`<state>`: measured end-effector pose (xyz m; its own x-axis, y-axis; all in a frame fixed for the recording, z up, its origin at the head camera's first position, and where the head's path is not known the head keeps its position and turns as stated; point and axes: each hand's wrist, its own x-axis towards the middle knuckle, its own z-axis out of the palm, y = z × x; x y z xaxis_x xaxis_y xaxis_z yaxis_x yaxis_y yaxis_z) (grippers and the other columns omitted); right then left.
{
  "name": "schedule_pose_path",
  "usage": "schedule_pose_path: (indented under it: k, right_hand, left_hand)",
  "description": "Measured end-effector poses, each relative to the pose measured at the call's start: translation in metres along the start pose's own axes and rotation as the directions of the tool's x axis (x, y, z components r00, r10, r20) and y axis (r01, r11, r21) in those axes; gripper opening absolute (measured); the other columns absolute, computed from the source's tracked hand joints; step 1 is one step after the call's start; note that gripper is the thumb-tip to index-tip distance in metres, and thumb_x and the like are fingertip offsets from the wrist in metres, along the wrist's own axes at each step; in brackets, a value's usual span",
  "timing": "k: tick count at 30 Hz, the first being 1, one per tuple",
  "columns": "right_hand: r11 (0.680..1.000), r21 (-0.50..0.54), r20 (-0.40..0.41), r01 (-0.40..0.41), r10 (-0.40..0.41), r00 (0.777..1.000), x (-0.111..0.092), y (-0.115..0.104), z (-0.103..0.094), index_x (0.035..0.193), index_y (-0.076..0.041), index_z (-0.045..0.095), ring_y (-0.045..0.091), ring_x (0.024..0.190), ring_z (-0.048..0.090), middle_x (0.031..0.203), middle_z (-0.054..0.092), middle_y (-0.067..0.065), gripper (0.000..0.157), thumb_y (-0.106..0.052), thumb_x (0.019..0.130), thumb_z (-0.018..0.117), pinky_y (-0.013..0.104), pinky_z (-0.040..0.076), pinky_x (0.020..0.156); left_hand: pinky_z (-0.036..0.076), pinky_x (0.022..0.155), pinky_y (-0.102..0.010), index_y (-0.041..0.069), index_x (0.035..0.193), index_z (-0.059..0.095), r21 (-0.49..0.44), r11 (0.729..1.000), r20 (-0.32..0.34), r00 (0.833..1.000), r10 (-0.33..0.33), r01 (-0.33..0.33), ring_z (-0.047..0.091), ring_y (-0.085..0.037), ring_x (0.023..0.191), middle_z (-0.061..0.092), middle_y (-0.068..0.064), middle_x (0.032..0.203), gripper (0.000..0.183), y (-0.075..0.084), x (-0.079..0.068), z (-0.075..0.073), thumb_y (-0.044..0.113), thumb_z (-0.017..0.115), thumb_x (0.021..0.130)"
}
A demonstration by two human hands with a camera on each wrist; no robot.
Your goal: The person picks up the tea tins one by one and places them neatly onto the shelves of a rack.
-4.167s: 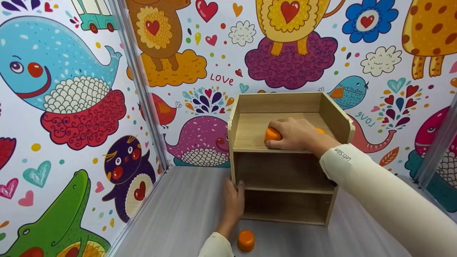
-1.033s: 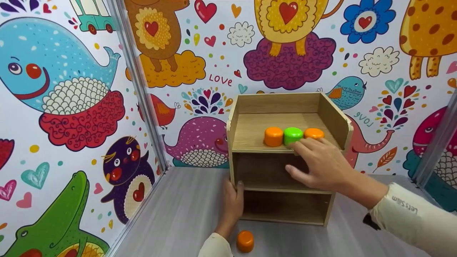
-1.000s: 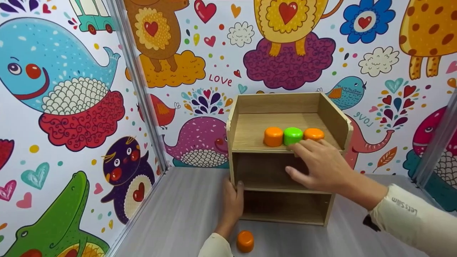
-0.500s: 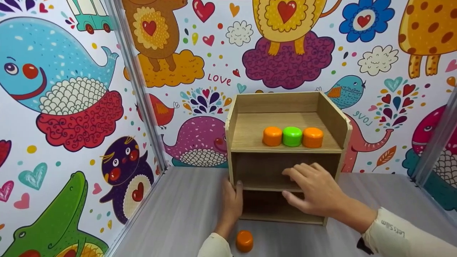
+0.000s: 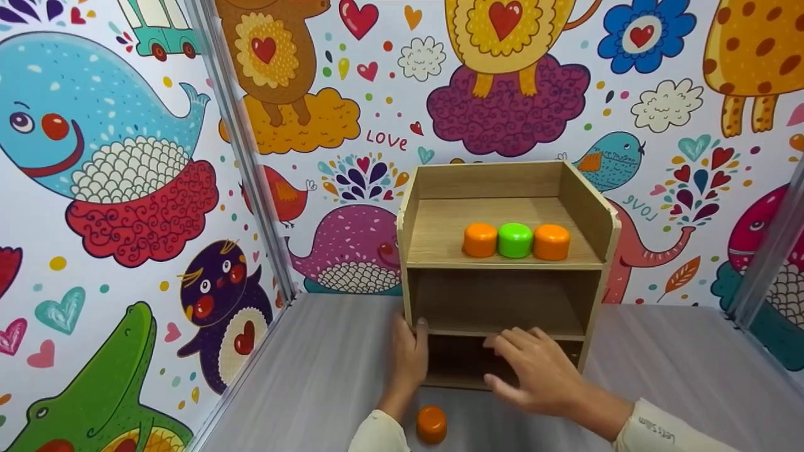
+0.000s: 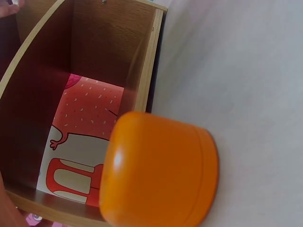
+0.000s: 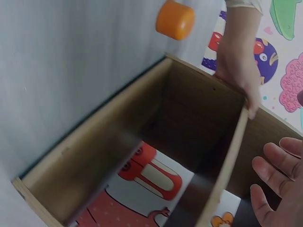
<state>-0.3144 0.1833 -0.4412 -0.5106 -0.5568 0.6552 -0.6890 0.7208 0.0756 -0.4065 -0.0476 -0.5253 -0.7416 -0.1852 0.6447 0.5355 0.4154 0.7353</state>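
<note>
A small wooden shelf unit (image 5: 502, 267) stands upright on the table, with two compartments under its top tray. My left hand (image 5: 409, 355) grips its left side panel, the thumb at the front edge. In front of the lower compartment hovers my right hand (image 5: 534, 373), fingers spread and holding nothing. On the top tray an orange rounded cylinder (image 5: 480, 240), a green one (image 5: 515, 241) and a second orange one (image 5: 551, 242) stand in a row. Another orange cylinder (image 5: 432, 424) is on the table near my left wrist; it looms large in the left wrist view.
Behind the shelf rises a wall panel (image 5: 389, 182) printed with cartoon animals, and a similar panel (image 5: 125, 251) closes the left side. A metal corner post (image 5: 242, 144) joins them. Grey tabletop (image 5: 333, 351) extends on both sides of the shelf.
My right hand first held an orange cylinder at the tray, then let go and came down past the middle compartment to the lower one. The left hand has stayed on the shelf's side.
</note>
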Motion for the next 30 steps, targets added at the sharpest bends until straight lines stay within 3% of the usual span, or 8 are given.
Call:
schedule_pose_path:
  k: [10,18,21,24,30]
  right_hand:
    - [0.999,0.029,0.079,-0.034,0.032,0.996,-0.011,-0.006,0.026,0.11,-0.034,0.054,-0.001,0.085,0.05,0.095,0.054,-0.018,0.036,-0.058,0.084,0.054,0.035,0.042,0.071]
    - [0.997,0.065,0.127,-0.031,0.023,0.992,-0.02,-0.014,0.053,0.112,-0.033,0.052,0.0,0.081,0.05,0.093,0.052,-0.019,0.037,-0.059,0.085,0.053,0.033,0.041,0.066]
    - [0.996,0.085,0.139,-0.037,0.025,0.99,-0.022,-0.016,0.062,0.113,-0.033,0.052,0.002,0.08,0.051,0.094,0.054,-0.017,0.037,-0.059,0.086,0.052,0.033,0.04,0.064]
    - [0.992,0.108,0.159,-0.058,0.04,0.986,-0.023,-0.019,0.069,0.113,-0.034,0.052,0.002,0.078,0.05,0.093,0.053,-0.018,0.036,-0.059,0.087,0.051,0.033,0.039,0.063]
    - [0.987,0.138,0.197,-0.086,0.057,0.979,-0.024,-0.024,0.081,0.113,-0.035,0.051,0.004,0.082,0.053,0.096,0.056,-0.017,0.036,-0.06,0.087,0.049,0.039,0.043,0.068]
  left_hand:
    - [0.039,0.079,-0.035,0.007,0.122,0.04,-0.021,0.999,0.028,0.999,-0.031,0.031,0.047,-0.016,0.091,0.048,-0.004,0.101,0.032,0.004,0.0,-0.002,0.03,0.043,0.1]
    - [0.035,0.097,-0.046,-0.003,0.135,0.032,-0.005,0.998,0.029,0.998,-0.055,0.055,0.045,-0.029,0.117,0.046,-0.019,0.126,0.05,0.001,-0.002,-0.003,0.03,0.043,0.099]
    - [0.038,0.088,-0.04,0.0,0.126,0.038,-0.004,0.999,0.03,0.999,-0.038,0.038,0.048,-0.023,0.101,0.049,-0.013,0.11,0.041,0.002,0.0,-0.003,0.03,0.043,0.099]
    - [0.034,0.076,-0.033,0.007,0.12,0.039,-0.003,1.0,0.034,0.999,-0.02,0.02,0.042,-0.017,0.083,0.042,-0.005,0.091,0.031,0.003,0.001,-0.004,0.031,0.042,0.1]
    - [0.036,0.077,-0.031,0.009,0.128,0.038,0.033,0.999,0.032,0.999,-0.038,0.037,0.044,-0.014,0.086,0.044,0.0,0.095,0.038,0.006,0.0,-0.006,0.034,0.043,0.099]
